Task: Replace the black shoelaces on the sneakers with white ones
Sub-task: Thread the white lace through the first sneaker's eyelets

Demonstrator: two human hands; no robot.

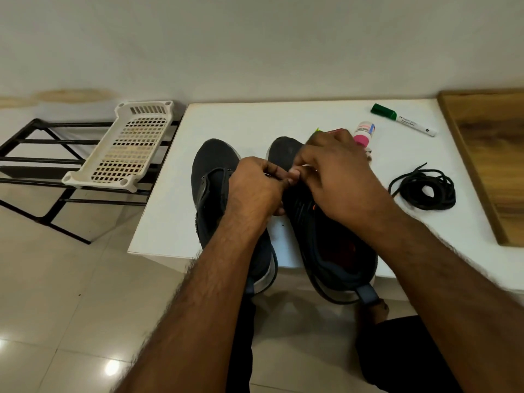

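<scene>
White table (235, 120): hands (295, 180) over sneakers (326, 231).

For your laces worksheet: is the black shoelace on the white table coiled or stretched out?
Coiled: the black shoelace lies in a loose bundle of loops beside the right sneaker.

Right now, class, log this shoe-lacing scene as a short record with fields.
Shoes: two dark sneakers side by side on the white table
Left hand: fingers curled, pinching something small, unclear what
Right hand: fingertips meeting the left's over the right sneaker
Black laces: coiled, right of the shoes
Also on the table: green marker, pink-capped bottle
</scene>
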